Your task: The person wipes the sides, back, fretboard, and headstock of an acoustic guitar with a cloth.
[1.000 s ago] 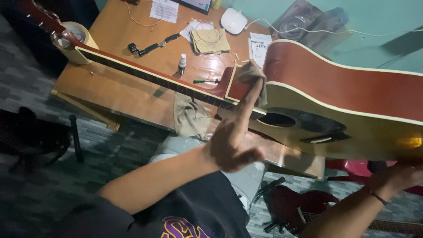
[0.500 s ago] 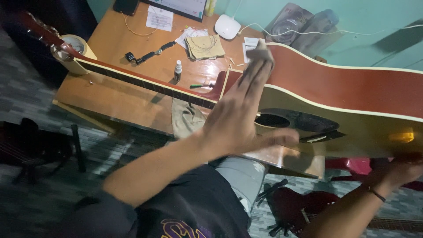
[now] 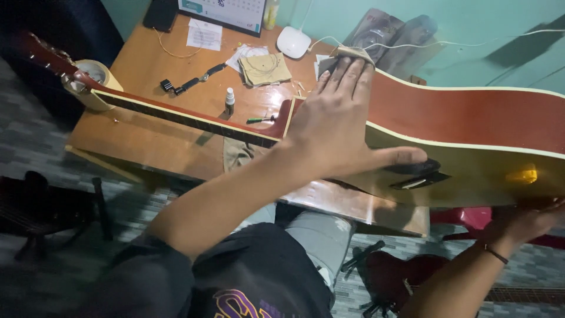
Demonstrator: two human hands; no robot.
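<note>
A red-brown acoustic guitar (image 3: pixel 471 118) with cream binding lies on its side across my lap, and its neck (image 3: pixel 176 115) reaches left over a wooden desk (image 3: pixel 147 144). My left hand (image 3: pixel 335 118) lies flat on the guitar's shoulder with the fingers spread. Its fingertips press a small grey cloth (image 3: pixel 350 53) against the upper edge, and the thumb points toward the soundhole. My right hand (image 3: pixel 524 224), with a thin band at the wrist, grips the body's lower edge at bottom right.
On the desk are a tape roll (image 3: pixel 94 73) under the headstock, a small bottle (image 3: pixel 229 100), a green pen (image 3: pixel 259 119), a black tool (image 3: pixel 176 85), a tan packet (image 3: pixel 265 69) and a white device (image 3: pixel 293 41). Another guitar (image 3: pixel 400 277) lies on the floor.
My left hand has moved up from the soundhole area to the guitar's upper shoulder, taking the cloth with it, and has gone from curled to flat. The right hand keeps its hold.
</note>
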